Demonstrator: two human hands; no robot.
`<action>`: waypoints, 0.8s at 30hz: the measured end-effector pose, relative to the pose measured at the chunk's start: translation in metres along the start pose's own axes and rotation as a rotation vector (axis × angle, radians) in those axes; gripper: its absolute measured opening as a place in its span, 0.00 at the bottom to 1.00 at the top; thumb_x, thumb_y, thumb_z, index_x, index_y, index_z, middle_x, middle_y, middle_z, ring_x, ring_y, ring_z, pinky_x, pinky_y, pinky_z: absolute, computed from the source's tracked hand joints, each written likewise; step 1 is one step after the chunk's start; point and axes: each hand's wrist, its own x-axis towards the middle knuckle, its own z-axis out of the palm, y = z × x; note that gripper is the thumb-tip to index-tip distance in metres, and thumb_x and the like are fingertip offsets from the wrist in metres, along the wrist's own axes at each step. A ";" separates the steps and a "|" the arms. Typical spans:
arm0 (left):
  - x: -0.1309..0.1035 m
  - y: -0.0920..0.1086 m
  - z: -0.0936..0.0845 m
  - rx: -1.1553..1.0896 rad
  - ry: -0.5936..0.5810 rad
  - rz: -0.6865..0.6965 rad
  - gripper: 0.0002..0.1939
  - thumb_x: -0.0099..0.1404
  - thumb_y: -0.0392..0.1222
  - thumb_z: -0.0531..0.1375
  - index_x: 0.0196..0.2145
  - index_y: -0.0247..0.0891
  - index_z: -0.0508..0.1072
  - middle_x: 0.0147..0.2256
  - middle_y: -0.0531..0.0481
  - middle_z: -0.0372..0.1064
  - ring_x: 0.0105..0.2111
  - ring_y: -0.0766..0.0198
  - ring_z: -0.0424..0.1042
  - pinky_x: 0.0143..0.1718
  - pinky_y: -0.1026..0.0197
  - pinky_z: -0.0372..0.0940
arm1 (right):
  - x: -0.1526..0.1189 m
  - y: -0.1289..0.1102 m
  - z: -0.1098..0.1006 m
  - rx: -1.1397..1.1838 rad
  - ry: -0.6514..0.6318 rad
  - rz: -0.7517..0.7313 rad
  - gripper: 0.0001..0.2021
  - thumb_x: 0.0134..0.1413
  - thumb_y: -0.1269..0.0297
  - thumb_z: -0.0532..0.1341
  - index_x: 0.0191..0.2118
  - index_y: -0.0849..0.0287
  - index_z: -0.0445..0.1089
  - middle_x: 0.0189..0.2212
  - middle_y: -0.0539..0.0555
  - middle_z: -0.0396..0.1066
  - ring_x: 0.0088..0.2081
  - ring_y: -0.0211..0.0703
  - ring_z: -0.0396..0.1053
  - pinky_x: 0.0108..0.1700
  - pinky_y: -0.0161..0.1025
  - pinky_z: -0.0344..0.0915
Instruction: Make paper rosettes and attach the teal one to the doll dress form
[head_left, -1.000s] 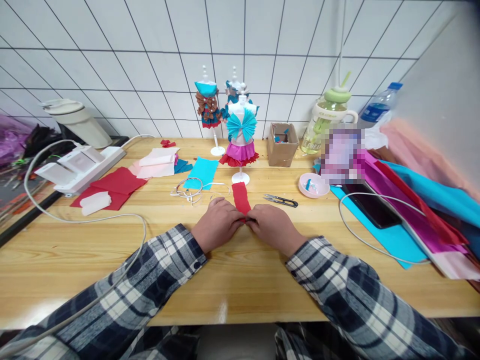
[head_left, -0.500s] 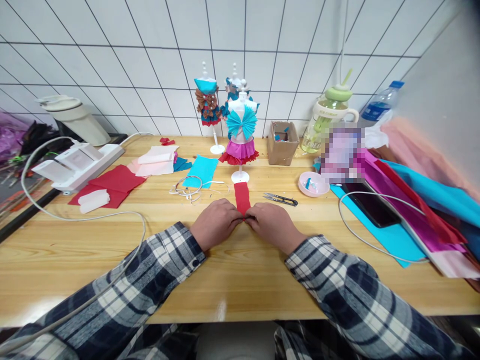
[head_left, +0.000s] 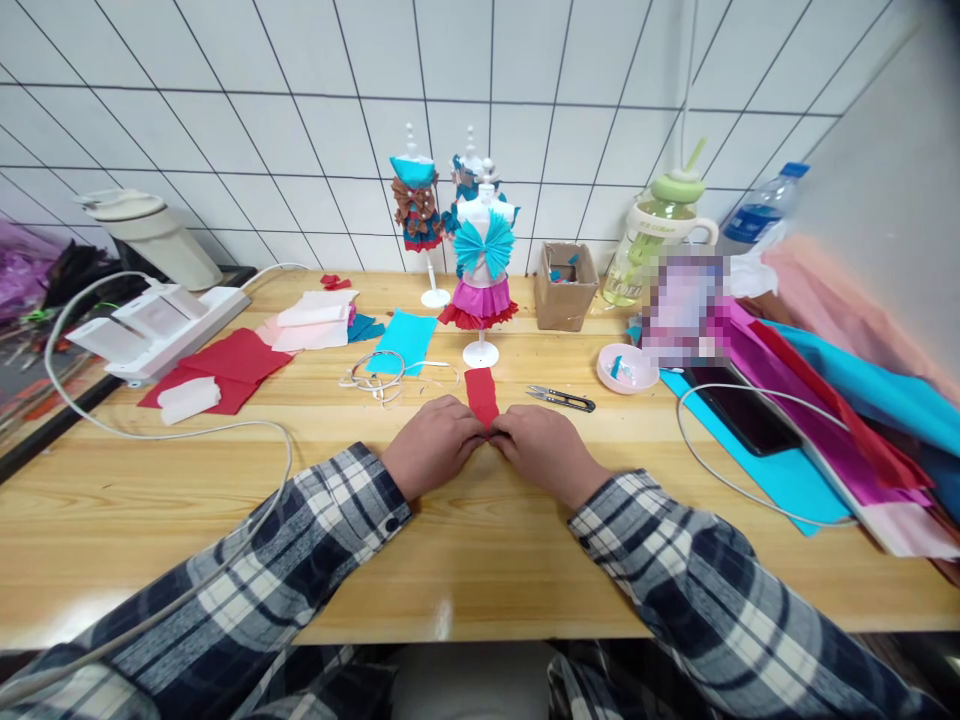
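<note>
A narrow red crepe paper strip (head_left: 481,393) lies on the table, its near end pinched between both my hands. My left hand (head_left: 433,443) grips the left corner of that end, fingers pressed together. From the other side my right hand (head_left: 551,449) pinches the right corner, its fingertips almost touching the left ones. The strip's far end points at the white base of a small mannequin (head_left: 484,235), which wears a turquoise pleated bow and a magenta and red skirt. Thread snips (head_left: 562,398) lie just beyond my right hand.
Left are a power strip (head_left: 180,335), red paper (head_left: 244,362), turquoise paper (head_left: 403,342) and a coil of wire (head_left: 385,370). Right are a cardboard box (head_left: 565,300), pink bowl (head_left: 628,384), phone (head_left: 742,412) and stacked coloured paper (head_left: 814,495). A white cable (head_left: 281,475) crosses my left sleeve.
The red strip's far end has tipped slightly to the left and a little nearer to me. Both hands stay in almost the same place.
</note>
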 end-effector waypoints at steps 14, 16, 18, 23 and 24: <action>0.000 0.001 -0.001 0.036 -0.015 -0.026 0.12 0.69 0.41 0.54 0.40 0.43 0.78 0.37 0.48 0.75 0.38 0.58 0.69 0.41 0.55 0.62 | 0.001 0.003 0.005 0.065 0.016 -0.002 0.09 0.63 0.63 0.56 0.39 0.58 0.73 0.35 0.55 0.74 0.39 0.43 0.70 0.40 0.37 0.60; 0.000 0.000 0.000 0.034 -0.016 -0.031 0.12 0.69 0.41 0.54 0.41 0.43 0.78 0.37 0.48 0.76 0.38 0.58 0.70 0.41 0.55 0.62 | 0.002 0.003 0.005 0.057 0.004 -0.003 0.10 0.63 0.63 0.56 0.38 0.58 0.73 0.36 0.55 0.74 0.40 0.44 0.70 0.41 0.37 0.60; -0.001 0.000 0.001 0.027 -0.014 -0.042 0.12 0.69 0.40 0.54 0.42 0.42 0.77 0.38 0.48 0.76 0.38 0.58 0.70 0.42 0.55 0.62 | 0.003 0.003 0.006 0.054 0.002 0.003 0.10 0.63 0.63 0.55 0.38 0.58 0.73 0.36 0.55 0.74 0.40 0.44 0.70 0.41 0.37 0.60; -0.001 0.002 0.000 0.029 -0.020 -0.051 0.12 0.68 0.39 0.54 0.41 0.42 0.78 0.35 0.48 0.76 0.37 0.59 0.70 0.41 0.55 0.62 | 0.002 0.002 0.008 0.068 0.040 0.002 0.08 0.62 0.64 0.57 0.37 0.58 0.72 0.36 0.54 0.74 0.40 0.43 0.70 0.41 0.37 0.60; -0.001 0.002 -0.001 0.029 -0.013 -0.047 0.12 0.68 0.39 0.54 0.41 0.43 0.78 0.36 0.48 0.75 0.37 0.59 0.70 0.41 0.55 0.62 | 0.002 0.001 0.008 0.071 0.050 0.002 0.07 0.61 0.64 0.57 0.38 0.58 0.72 0.36 0.54 0.74 0.40 0.43 0.70 0.41 0.37 0.60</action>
